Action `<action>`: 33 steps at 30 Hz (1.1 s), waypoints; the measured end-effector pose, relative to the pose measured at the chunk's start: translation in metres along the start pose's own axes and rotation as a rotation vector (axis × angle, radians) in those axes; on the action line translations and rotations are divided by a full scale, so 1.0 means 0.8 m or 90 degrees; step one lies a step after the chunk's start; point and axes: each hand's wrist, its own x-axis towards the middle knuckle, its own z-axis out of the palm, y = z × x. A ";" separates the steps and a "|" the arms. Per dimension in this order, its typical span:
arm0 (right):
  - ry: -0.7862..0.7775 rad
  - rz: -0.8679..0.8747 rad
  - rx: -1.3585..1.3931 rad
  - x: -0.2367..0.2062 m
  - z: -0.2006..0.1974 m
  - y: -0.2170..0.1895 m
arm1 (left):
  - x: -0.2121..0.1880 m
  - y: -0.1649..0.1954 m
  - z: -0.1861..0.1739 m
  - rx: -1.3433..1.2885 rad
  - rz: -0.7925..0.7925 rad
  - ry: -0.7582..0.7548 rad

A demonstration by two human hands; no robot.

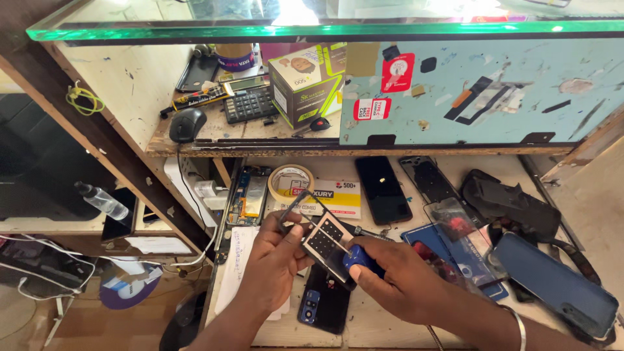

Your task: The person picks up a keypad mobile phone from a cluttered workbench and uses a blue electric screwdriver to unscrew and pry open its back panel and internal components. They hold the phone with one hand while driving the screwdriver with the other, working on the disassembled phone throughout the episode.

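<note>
Your right hand [396,276] pinches a blue-handled screwdriver [359,258] against the keypad phone [322,237] gripped in your left hand [276,260].

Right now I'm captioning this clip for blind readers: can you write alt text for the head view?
Over a cluttered repair bench, the left hand holds a small dark phone part while the right hand works on it with a blue-handled tool. Phones, a tape roll and a calculator lie around.
</note>
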 end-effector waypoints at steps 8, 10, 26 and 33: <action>-0.014 -0.023 -0.011 -0.003 0.007 -0.001 | -0.006 0.006 0.004 0.007 -0.022 -0.109; -0.019 -0.009 -0.017 -0.002 0.006 -0.002 | -0.007 0.008 0.005 0.006 -0.027 -0.113; -0.025 -0.010 -0.046 -0.003 0.009 -0.002 | -0.008 0.007 0.003 -0.006 -0.021 -0.138; -0.028 -0.002 -0.041 -0.003 0.010 -0.001 | -0.009 0.009 0.005 0.008 -0.026 -0.126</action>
